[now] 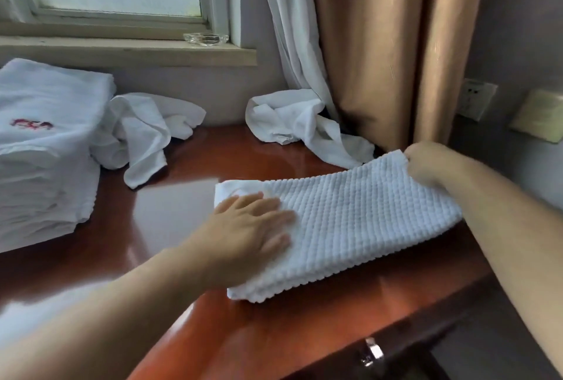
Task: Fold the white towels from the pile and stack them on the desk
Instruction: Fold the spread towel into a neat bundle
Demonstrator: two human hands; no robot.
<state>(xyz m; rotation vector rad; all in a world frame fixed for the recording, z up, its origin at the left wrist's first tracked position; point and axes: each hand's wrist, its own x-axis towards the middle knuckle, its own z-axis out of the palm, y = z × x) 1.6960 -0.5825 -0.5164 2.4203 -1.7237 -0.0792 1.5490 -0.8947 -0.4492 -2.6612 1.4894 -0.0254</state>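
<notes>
White waffle-weave towel (350, 221), part-folded into a long band, lies on the glossy red-brown wooden desk (189, 172) at about 4 o'clock from centre. Left hand (253, 227) lies flat, fingers spread, pressing the band's 9 o'clock end. Right hand (432, 163) is closed, pinching the upper corner at 2 o'clock, lifted slightly.

Handling: soft, light, limp cloth; likely slides on the polished top, so pin one end and grip corners.

Stack of folded white towels (39, 148) at 9 o'clock; two crumpled white towels (143, 133) (301, 123) at 11 and 1 o'clock. Clear glass ashtray (205, 38) on the sill looks empty.
</notes>
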